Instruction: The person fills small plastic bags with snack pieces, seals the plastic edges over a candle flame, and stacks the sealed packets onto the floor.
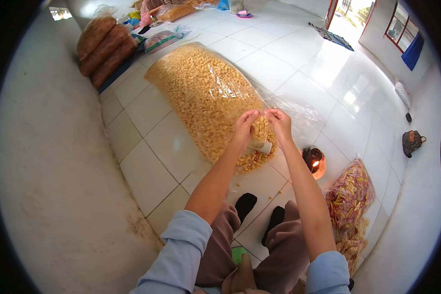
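Observation:
Both hands hold the top edge of a small clear bag (260,128) filled with yellowish snack pieces. My left hand (246,121) pinches its left corner, and my right hand (280,122) pinches the right one. A white label shows near the bag's lower end. Behind and beneath it lies a very large clear sack (201,88) full of the same pieces, with some spilled at its near end. To the right of my right hand, a small flame burns in a round clay-coloured pot (314,161) on the tiled floor.
A clear bag of red and yellow packets (350,196) lies at the right. Large brown sacks (105,49) stand against the left wall. Another person (149,12) is partly visible at the top. A dark patterned bag (413,143) rests near the right wall.

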A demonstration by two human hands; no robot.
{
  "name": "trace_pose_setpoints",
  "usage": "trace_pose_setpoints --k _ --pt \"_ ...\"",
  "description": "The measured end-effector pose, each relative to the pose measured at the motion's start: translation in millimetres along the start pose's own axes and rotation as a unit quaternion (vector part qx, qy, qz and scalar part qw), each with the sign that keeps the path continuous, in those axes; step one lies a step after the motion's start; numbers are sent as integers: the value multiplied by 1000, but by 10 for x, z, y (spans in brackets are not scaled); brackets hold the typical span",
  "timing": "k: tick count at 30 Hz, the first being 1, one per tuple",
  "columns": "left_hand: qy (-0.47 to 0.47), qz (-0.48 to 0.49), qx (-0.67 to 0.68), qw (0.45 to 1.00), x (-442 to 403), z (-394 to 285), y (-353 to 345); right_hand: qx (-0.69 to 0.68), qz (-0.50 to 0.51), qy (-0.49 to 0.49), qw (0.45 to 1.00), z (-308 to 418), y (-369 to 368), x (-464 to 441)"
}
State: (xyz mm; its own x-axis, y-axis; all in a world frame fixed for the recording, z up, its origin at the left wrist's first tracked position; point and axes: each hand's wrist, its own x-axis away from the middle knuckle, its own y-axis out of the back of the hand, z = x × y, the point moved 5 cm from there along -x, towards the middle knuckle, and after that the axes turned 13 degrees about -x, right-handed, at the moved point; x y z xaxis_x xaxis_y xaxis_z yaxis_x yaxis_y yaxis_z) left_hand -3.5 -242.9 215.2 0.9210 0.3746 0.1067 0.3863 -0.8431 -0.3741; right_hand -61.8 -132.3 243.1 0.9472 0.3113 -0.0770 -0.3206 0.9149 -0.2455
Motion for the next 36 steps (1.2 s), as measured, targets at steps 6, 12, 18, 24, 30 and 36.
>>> trace_pose_setpoints --k 6,12,18,24,30,36 --pt "2 -37 -117 992 91 -150 -84 22 -21 7 1000 106 52 63" --pt "17 -43 -148 988 98 -147 -65 17 31 -32 999 130 78 179" --pt "9 -7 -144 990 165 -257 -224 -45 22 -22 999 291 164 178" --pt "-19 -22 -107 994 295 -364 -372 -43 39 -14 998 494 210 232" --pt "-89 -63 -81 991 331 -470 -541 -107 27 -19 994 729 238 339" --pt "-87 -37 -93 991 423 -547 -679 -55 -4 37 998 763 386 369"
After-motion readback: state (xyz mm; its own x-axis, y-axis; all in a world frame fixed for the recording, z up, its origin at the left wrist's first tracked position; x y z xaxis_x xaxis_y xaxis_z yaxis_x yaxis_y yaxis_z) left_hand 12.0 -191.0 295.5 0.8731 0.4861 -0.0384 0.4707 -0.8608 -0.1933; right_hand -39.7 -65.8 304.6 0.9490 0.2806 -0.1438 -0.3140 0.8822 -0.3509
